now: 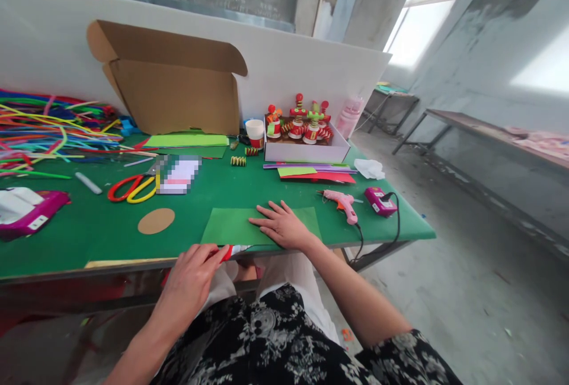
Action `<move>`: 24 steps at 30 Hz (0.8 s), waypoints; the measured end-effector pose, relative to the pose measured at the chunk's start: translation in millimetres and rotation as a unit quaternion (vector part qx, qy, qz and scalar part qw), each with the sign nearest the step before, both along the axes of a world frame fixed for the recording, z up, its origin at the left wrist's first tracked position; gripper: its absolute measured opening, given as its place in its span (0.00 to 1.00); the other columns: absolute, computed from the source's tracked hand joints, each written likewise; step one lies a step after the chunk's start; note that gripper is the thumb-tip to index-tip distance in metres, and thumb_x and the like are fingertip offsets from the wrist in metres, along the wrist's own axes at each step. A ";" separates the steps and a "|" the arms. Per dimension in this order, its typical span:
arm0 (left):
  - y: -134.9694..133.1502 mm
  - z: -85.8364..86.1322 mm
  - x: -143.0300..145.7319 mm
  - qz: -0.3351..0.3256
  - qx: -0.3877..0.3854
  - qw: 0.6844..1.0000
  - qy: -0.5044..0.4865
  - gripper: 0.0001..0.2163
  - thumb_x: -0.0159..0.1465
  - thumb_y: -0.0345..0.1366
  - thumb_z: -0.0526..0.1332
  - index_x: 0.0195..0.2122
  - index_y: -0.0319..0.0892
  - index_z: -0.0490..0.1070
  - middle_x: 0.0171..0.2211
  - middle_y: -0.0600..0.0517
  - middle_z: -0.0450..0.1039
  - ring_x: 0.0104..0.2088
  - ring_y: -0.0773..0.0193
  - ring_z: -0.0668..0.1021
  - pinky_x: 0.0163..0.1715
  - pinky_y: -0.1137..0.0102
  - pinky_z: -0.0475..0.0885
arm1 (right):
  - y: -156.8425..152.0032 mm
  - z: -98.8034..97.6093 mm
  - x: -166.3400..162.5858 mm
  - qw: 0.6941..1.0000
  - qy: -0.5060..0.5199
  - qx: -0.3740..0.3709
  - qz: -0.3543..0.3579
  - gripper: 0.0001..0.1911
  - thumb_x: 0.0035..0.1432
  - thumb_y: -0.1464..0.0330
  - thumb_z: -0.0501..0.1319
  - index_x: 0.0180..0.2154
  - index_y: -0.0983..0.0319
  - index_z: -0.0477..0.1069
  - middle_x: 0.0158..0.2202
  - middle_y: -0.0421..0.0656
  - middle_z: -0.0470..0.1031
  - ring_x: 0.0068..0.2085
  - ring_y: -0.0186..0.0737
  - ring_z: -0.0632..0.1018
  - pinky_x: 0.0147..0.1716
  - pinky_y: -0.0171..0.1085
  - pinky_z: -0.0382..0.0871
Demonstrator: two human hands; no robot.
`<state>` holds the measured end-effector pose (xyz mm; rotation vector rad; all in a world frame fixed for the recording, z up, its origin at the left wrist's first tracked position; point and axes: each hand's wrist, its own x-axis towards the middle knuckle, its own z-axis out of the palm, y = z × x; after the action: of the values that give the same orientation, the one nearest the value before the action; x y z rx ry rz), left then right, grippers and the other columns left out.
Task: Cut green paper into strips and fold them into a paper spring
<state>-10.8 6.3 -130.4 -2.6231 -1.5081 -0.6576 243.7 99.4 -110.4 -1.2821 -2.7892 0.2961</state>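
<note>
A sheet of green paper [231,225] lies along the table's front edge. My right hand [282,226] rests flat on it with the fingers spread. At the near edge of the sheet, my left hand [195,272] grips a red utility knife [227,253], whose pale blade end points right and touches or nearly touches the paper's edge. Part of the handle is hidden by my fingers. A round brown cardboard disc [156,221] lies left of the sheet. Beyond it are scissors [140,188] with one red and one yellow handle loop.
Right of the paper stand a pink glue gun [340,202] and a purple power box [380,201] with a cord over the edge. Farther back are a white box [306,153] of small figures, a paper cup [255,132], an open carton [178,95] and coloured pipe cleaners [53,136].
</note>
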 end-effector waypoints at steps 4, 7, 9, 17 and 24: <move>-3.0 1.5 -2.5 0.005 -0.001 1.000 -0.004 0.20 0.67 0.27 0.47 0.53 0.44 0.73 0.41 0.46 0.75 0.40 0.57 0.73 0.40 0.63 0.68 | 0.0 0.8 -0.4 1.000 -0.002 -0.002 -0.001 0.23 0.72 0.60 0.45 0.65 0.46 0.59 0.69 0.38 0.55 0.69 0.51 0.55 0.66 0.58 0.45; -1.5 2.5 0.0 0.006 -0.006 1.000 -0.001 0.20 0.66 0.27 0.47 0.53 0.44 0.73 0.41 0.46 0.75 0.40 0.57 0.73 0.39 0.63 0.68 | 0.2 0.5 -0.5 1.000 -0.004 0.000 -0.002 0.23 0.72 0.60 0.45 0.65 0.46 0.59 0.70 0.38 0.54 0.69 0.51 0.55 0.66 0.58 0.45; 0.8 3.0 3.8 0.007 -0.012 1.000 -0.001 0.20 0.66 0.27 0.47 0.53 0.43 0.73 0.41 0.46 0.75 0.40 0.57 0.73 0.39 0.63 0.68 | 0.5 0.3 -0.5 1.000 -0.004 0.001 -0.001 0.23 0.72 0.60 0.45 0.65 0.45 0.59 0.70 0.37 0.54 0.69 0.51 0.55 0.66 0.57 0.46; 1.8 3.2 9.9 -0.003 -0.017 1.000 -0.005 0.20 0.67 0.26 0.47 0.53 0.43 0.72 0.41 0.46 0.74 0.40 0.57 0.72 0.40 0.63 0.67 | 0.0 1.5 -0.4 1.000 -0.005 0.002 0.001 0.23 0.72 0.59 0.45 0.65 0.46 0.59 0.69 0.38 0.55 0.69 0.51 0.55 0.66 0.58 0.46; -2.1 3.7 7.5 -0.002 -0.015 1.000 -0.004 0.20 0.66 0.27 0.47 0.54 0.43 0.72 0.41 0.46 0.74 0.40 0.57 0.72 0.40 0.63 0.67 | -0.2 0.7 -0.3 1.000 -0.002 0.002 0.001 0.23 0.72 0.59 0.44 0.65 0.46 0.58 0.70 0.38 0.54 0.69 0.51 0.55 0.66 0.58 0.46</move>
<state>-3.3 4.2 -126.7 -2.6495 -1.5271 -0.6508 243.4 99.2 -109.7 -1.2808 -2.7931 0.2872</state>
